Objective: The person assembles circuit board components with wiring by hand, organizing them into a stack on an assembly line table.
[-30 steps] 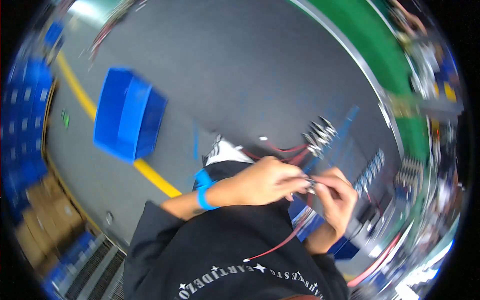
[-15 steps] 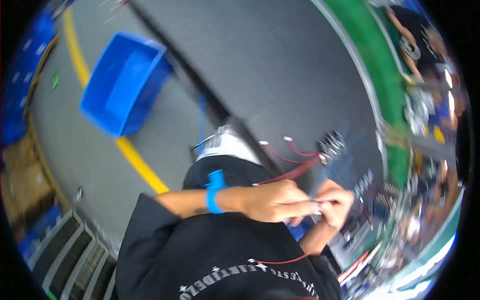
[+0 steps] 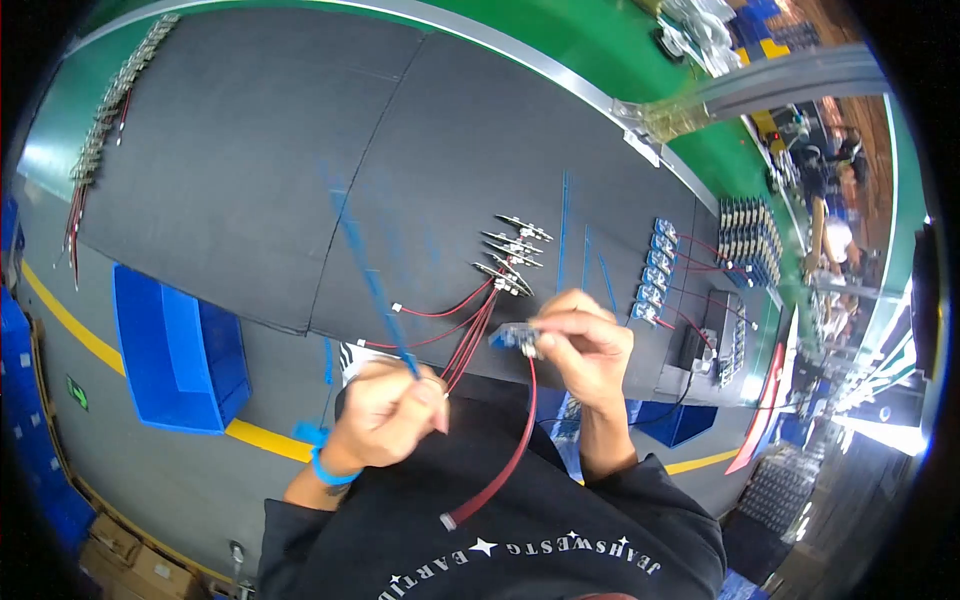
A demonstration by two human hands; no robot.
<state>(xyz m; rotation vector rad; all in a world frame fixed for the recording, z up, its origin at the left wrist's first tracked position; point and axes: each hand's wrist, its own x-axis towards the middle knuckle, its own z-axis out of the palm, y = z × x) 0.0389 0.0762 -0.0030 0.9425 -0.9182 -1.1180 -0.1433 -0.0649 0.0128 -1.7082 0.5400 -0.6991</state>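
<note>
My left hand (image 3: 388, 412), with a blue wristband (image 3: 328, 468) on its wrist, is closed on the lower end of a long, thin blue strip (image 3: 372, 285). The strip, blurred, reaches up over the black table mat. Between thumb and fingers, my right hand (image 3: 588, 345) pinches a small blue circuit board (image 3: 514, 337). A red cable (image 3: 522, 445) hangs from that board in front of my shirt, with a white plug at its free end. Just beyond my hands, several circuit boards (image 3: 512, 255) stand in a row on the mat, their red cables trailing toward me.
More blue boards (image 3: 655, 270) with red cables lie to the right, beside stacked boards (image 3: 750, 235). Another row of boards (image 3: 110, 110) lines the far left table edge. Blue strips (image 3: 565, 230) lie on the mat (image 3: 450, 130). A blue bin (image 3: 175, 370) stands at the left.
The view has swung to show the table. My hands, close together before, are now apart: the left with the blue strip, the right with the circuit board.
</note>
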